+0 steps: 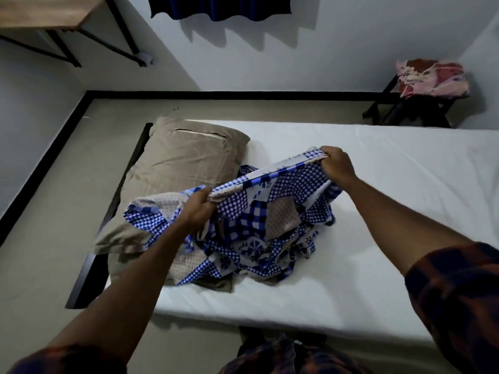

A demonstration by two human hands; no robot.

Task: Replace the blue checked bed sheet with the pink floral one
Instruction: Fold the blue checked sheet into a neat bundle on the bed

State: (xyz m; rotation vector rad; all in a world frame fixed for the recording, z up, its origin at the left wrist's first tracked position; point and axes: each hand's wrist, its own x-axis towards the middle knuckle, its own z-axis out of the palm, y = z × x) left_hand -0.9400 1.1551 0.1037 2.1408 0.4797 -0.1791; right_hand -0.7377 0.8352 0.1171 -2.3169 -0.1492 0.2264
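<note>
The blue checked bed sheet (259, 220) lies bunched in a heap on the bare white mattress (391, 201), partly over the pillow. My left hand (198, 209) grips one part of its edge and my right hand (337, 164) grips another, so the hem is stretched taut between them above the heap. The pink floral sheet (432, 76) sits folded on a black stool in the far right corner, away from both hands.
A beige pillow (172, 168) lies at the left end of the mattress. The black bed frame (108, 211) shows along the left side. The black stool (410, 109) stands beyond the bed. A wooden table (46, 12) and dark curtain (216, 6) are at the top.
</note>
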